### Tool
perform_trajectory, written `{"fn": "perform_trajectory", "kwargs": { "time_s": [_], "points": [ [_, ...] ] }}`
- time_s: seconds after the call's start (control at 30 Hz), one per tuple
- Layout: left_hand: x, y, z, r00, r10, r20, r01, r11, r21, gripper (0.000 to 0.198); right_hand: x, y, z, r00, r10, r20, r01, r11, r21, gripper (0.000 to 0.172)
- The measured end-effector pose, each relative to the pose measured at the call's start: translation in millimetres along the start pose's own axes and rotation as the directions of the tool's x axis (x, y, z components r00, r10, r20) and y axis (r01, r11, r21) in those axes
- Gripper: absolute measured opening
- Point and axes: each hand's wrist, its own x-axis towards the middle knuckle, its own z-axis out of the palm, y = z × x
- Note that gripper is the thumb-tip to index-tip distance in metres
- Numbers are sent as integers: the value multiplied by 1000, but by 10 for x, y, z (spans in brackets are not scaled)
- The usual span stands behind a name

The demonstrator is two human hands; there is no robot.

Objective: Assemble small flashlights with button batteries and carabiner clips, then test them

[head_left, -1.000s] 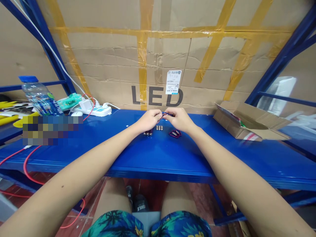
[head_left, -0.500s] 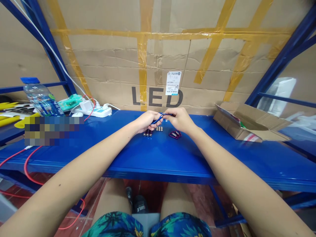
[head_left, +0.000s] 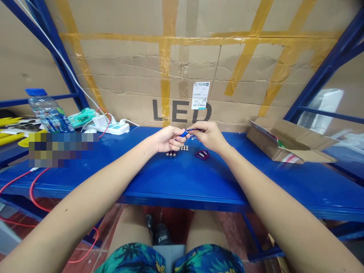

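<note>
My left hand [head_left: 170, 139] is closed around a slim blue tube [head_left: 184, 134], shaped like a mini flashlight, whose end points up and right. Fingers of my right hand [head_left: 209, 135] pinch a thin blue piece [head_left: 190, 130], seemingly a carabiner, right at the tube's end; whether the two are joined I cannot tell. Below my left hand lie several dark purple tubes with silver ends [head_left: 171, 154], partly hidden. Beside them small round metal cells [head_left: 184, 148] sit in rows. Purple carabiners [head_left: 202, 154] rest under my right hand, with more blue pieces [head_left: 193, 137] behind the fingers.
The blue table [head_left: 182, 178] runs against a big taped cardboard box [head_left: 136, 76]. At left stand a water bottle [head_left: 51, 113] and a white power strip [head_left: 115, 128] with a red cable [head_left: 36, 182]. An open carton [head_left: 290, 146] sits at right.
My left hand has turned slightly, so less of the blue tube shows below its fingers. My right hand has risen a little, its fingers still at the tube's end.
</note>
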Motion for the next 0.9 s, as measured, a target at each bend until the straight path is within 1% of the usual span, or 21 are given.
{"fn": "perform_trajectory", "kwargs": {
  "time_s": [0.07,0.13,0.2,0.27,0.33,0.43,0.53,0.67,0.77,0.83,0.9],
  "points": [
    [5,-20,18,999,46,-16,-45,998,32,28,-2,15,-4,1000,19,-2,-19,1000,-17,15],
    [19,-49,40,989,129,-78,-119,986,120,19,-7,30,-14,999,39,9,-39,998,-47,15],
    [38,-79,61,959,227,-170,-181,951,250,18,-12,42,-26,998,51,32,-49,996,-79,15],
    [58,-104,75,920,307,-245,-200,903,380,21,-16,50,-36,997,57,57,-51,993,-105,16],
    [75,-124,80,896,356,-264,-199,856,478,23,-16,55,-41,996,58,72,-49,991,-126,16],
    [97,-150,79,880,411,-238,-209,785,584,27,-14,56,-42,995,52,80,-40,989,-145,16],
    [118,-174,84,873,423,-243,-200,764,613,31,-12,55,-39,996,33,79,-21,989,-147,17],
    [133,-183,107,885,374,-279,-172,817,550,34,-12,50,-42,997,29,66,-19,988,-153,18],
    [122,-166,111,890,359,-280,-182,844,504,28,-12,45,-54,997,47,59,-38,988,-151,17],
    [105,-147,97,879,382,-284,-198,837,511,22,-10,44,-71,997,65,44,-57,985,-166,17],
    [90,-120,66,860,412,-302,-191,807,558,17,-4,51,-96,996,83,16,-78,977,-199,17]
  ]
}}
